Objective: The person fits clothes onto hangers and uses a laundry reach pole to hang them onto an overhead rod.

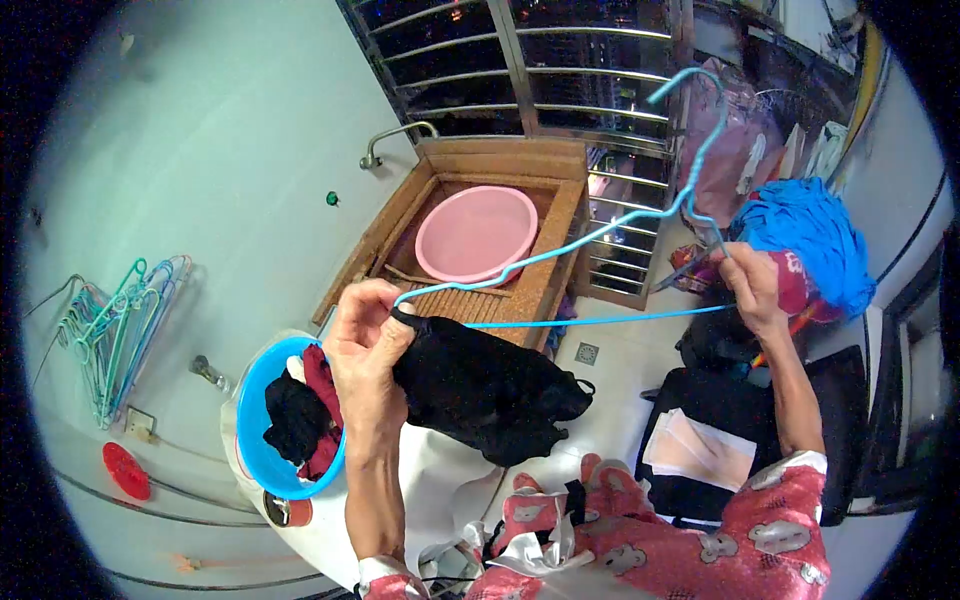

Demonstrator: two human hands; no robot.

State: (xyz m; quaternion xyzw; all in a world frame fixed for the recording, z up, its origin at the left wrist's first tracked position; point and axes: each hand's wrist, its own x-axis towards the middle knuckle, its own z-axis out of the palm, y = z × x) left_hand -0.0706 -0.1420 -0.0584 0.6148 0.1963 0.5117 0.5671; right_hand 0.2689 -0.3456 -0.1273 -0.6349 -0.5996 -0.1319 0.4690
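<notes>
A blue wire clothes hanger is stretched between my hands, its hook pointing up and away. My left hand pinches the hanger's left end together with the edge of a black garment. From that end the garment hangs down, bunched, so its exact kind is unclear. My right hand is closed around the hanger's other shoulder, below the hook. To the left of my left hand, a blue basin holds dark red and black clothes.
A pink basin sits in a brown stone sink below a wall tap. Several hangers hang on the left wall. A bundle of blue cloth and a black case stand at right.
</notes>
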